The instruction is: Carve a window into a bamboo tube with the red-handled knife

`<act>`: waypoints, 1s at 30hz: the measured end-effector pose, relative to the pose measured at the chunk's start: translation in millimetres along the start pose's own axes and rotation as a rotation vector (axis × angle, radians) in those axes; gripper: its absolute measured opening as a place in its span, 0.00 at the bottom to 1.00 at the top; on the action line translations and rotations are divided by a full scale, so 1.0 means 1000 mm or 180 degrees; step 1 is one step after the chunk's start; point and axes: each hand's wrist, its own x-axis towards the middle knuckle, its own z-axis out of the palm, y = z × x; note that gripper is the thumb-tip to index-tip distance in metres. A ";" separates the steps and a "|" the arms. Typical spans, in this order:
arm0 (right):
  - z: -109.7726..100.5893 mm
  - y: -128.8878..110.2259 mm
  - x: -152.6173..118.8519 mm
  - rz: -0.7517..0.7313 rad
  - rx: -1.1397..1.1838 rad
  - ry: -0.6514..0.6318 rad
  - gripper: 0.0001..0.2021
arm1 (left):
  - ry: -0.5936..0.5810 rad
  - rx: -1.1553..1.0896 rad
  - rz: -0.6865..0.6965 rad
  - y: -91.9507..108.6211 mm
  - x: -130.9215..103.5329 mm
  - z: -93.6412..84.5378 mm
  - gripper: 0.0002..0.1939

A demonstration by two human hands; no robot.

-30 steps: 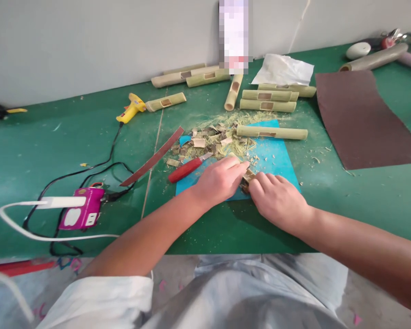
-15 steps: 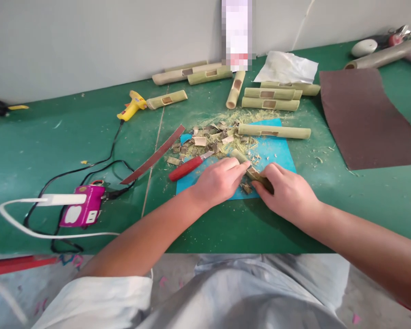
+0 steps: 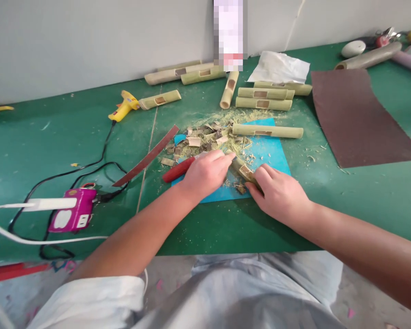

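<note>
My right hand (image 3: 281, 194) is closed round the near end of a short bamboo tube (image 3: 240, 165), which lies slanted with a rectangular notch cut in its upper side. My left hand (image 3: 207, 171) is closed by the tube's far end, thumb and fingers pinched. A small dark tip shows at its fingertips; what it belongs to is hidden. Just left of that hand lies a red-handled knife (image 3: 178, 170), its blade mostly covered from view. Beneath the work is a blue sheet (image 3: 270, 157), with bamboo chips and shavings (image 3: 208, 137) heaped at its far left.
A longer notched bamboo tube (image 3: 277, 131) lies behind my hands, with more notched tubes (image 3: 263, 104) further back. Brown sandpaper (image 3: 359, 119) is at right, a narrow abrasive strip (image 3: 147, 155) at left. Left too are a yellow glue gun (image 3: 125, 105) and a purple power block (image 3: 75, 208) with cords.
My left hand has moved off the notch toward the tube's far end and nearer the knife, so the notch shows more. My right hand keeps its grip. The whole view has shifted slightly.
</note>
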 end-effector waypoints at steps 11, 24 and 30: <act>-0.002 0.000 0.000 0.0171 0.0096 -0.0093 0.08 | 0.0024 0.0022 0.0126 0.001 -0.001 0.004 0.17; -0.004 0.000 0.001 0.0449 0.0157 -0.0266 0.08 | 0.0208 0.0201 0.0033 -0.005 0.000 0.005 0.18; -0.001 0.000 0.000 0.0295 0.0040 -0.0123 0.07 | 0.0108 0.0185 0.0057 0.000 -0.001 0.004 0.18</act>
